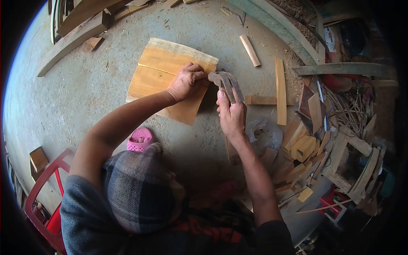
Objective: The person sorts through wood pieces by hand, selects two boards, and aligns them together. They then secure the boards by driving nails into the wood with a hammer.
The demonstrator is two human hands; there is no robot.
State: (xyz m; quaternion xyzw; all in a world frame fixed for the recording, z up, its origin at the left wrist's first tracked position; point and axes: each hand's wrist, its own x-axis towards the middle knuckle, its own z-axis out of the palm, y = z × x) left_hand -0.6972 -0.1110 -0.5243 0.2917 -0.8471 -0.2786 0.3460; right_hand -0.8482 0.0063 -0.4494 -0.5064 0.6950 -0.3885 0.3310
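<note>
A wooden board (155, 78) lies tilted in front of me, with a long crack or joint line across its upper part and a pale rough strip along its far edge. My left hand (187, 81) rests near the board's right edge, its fingers curled in a pinch. Whatever sits between those fingertips is hidden. In my right hand (232, 114) is a claw hammer (227, 84), gripped close below its head, thumb along the handle. The hammer's striking face is beside the left fingertips at the board's right edge.
Wood strips (280, 91) and a short stick (249, 51) lie on the concrete floor (85, 110). Offcuts (304, 146) and a plastic bag (265, 132) are at right. Long beams (76, 40) lie far left. A red chair (46, 195) stands near left, and a pink clog (139, 140) shows below the board.
</note>
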